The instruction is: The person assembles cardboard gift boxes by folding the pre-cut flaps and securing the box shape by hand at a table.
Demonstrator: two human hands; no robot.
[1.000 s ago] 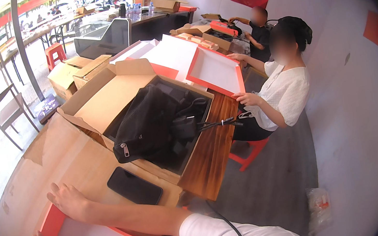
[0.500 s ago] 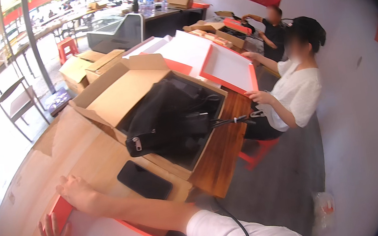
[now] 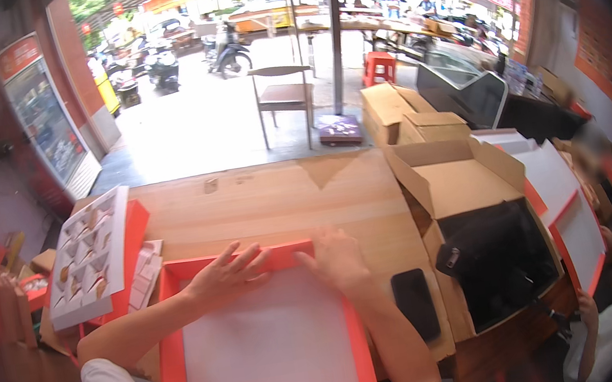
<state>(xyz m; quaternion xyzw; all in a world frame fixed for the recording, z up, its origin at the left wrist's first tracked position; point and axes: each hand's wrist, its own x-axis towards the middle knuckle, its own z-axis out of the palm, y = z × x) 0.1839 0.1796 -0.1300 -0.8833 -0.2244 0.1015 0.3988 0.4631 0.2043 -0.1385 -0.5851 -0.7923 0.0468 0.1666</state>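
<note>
In front of me lies a shallow red-orange box tray with a white inner bottom, its open side up. My left hand reaches over the middle of its far wall, fingers stretched and spread, holding nothing. At the far right corner, my right hand has its thumb toward the inside of the wall. Its other fingers point away from me and are blurred, so their grip is unclear. A dark phone rests on cardboard to the right of my right forearm.
An open cardboard carton with a black bag stands at right. Beyond it a co-worker's hand holds a similar tray. A white divided insert leans on red boxes at left. Closed cartons stand beyond the table.
My view has swung left, bringing the tray, divided insert and fridge into sight and shifting the co-worker to the right edge. Both hands stay near the tray's far wall.
</note>
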